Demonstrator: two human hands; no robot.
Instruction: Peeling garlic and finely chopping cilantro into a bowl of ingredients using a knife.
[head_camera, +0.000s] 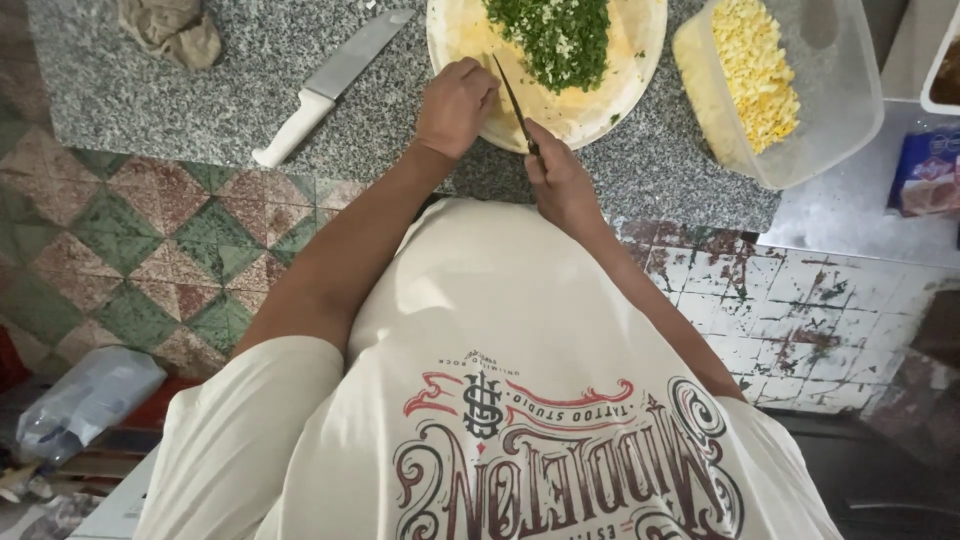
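A round pale cutting board (620, 85) lies on a grey speckled counter (200, 90) with a heap of chopped green herbs (555, 35) on it. My right hand (558, 180) grips the handle of a small dark-bladed knife (510, 95), whose blade slants up onto the board near the herbs. My left hand (455, 105) is curled into a fist at the board's near left edge, touching it, and I cannot see anything inside it.
A large white-handled knife (325, 85) lies on the counter left of the board. A clear plastic tub (775, 85) of chopped yellow food stands at the right. A crumpled brown cloth (170, 30) sits far left. Patterned floor tiles (150, 260) lie below.
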